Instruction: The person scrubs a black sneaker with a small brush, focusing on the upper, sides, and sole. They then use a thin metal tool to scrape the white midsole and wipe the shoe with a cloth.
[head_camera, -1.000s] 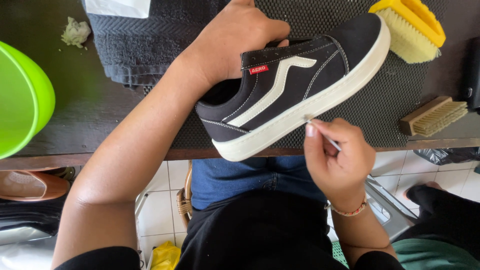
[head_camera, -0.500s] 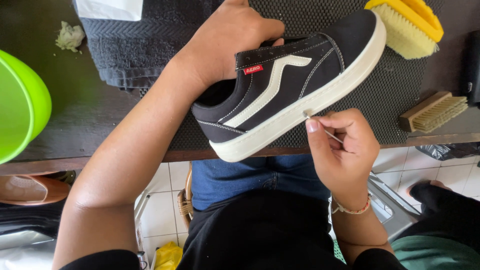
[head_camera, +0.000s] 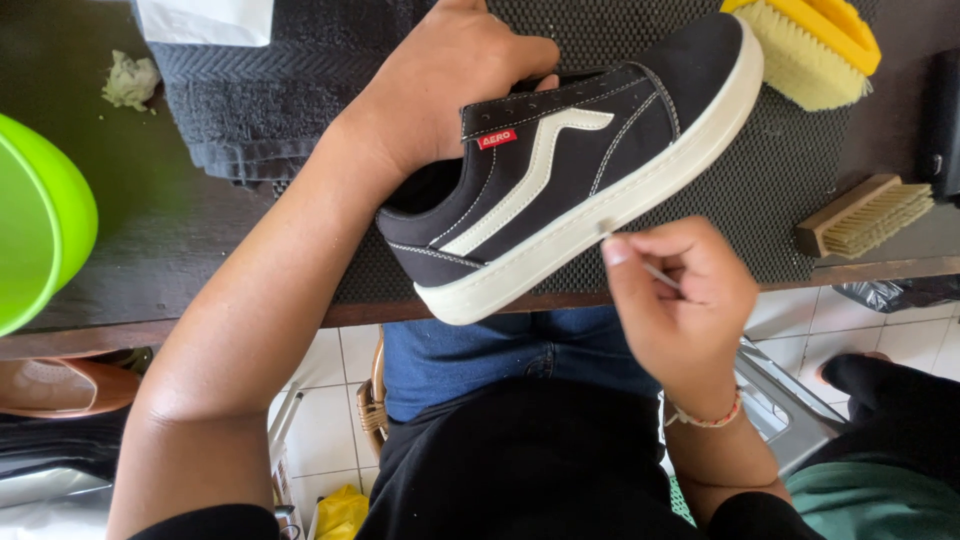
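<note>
A single head-worn camera looks steeply down, close over the dark surface (head_camera: 170, 250) edge filling the upper frame, with lap and tiled floor (head_camera: 335, 400) below.

We see dark wooden table (head_camera: 150, 270), front edge running across view. On it: black perforated mat (head_camera: 790, 190) at centre and right, dark grey folded towel (head_camera: 250, 110) at upper left overlapping mat's edge. We note white sheet (head_camera: 205, 20) on towel, crumpled pale wad (head_camera: 128, 80) on bare wood, lime green basin (head_camera: 40, 220) at left edge. Yellow scrub brush (head_camera: 810, 45) on mat, small wooden brush (head_camera: 865, 215) at mat's right edge.
</note>
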